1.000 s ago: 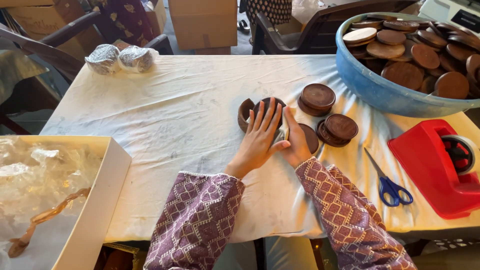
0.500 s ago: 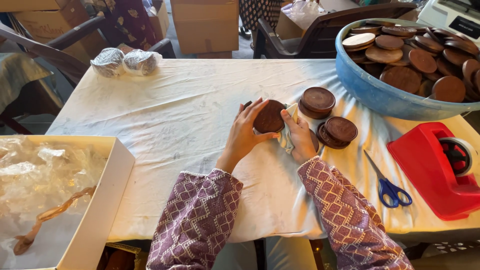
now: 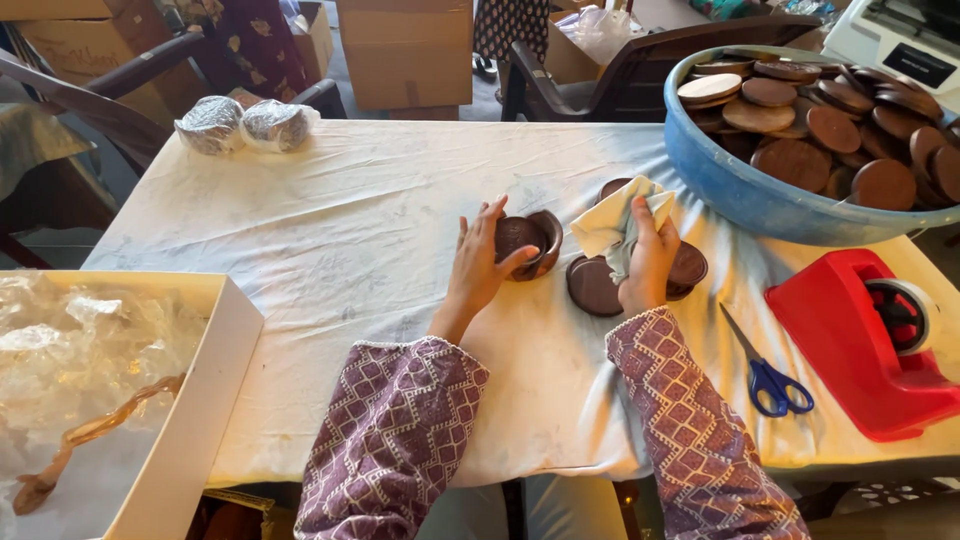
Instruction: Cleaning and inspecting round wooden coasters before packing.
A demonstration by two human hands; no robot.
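- At table centre, the left hand (image 3: 481, 262) grips a brown wooden disc (image 3: 522, 240) on edge, thumb in front, fingers spread behind.
- At its 3 o'clock, the right hand (image 3: 648, 262) clutches a cream cloth (image 3: 612, 220) over flat discs (image 3: 594, 286).
- At 2 o'clock, a blue tub (image 3: 740, 195).

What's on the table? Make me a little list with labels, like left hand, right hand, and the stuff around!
left hand: holding a round brown dish on the table
right hand: gripping a pale cloth
under right hand: more brown discs
blue tub: full of brown discs, far right
red tape holder: right edge
blue scissors: beside it
white box: near left, clear wrap inside
foil bundles: far left
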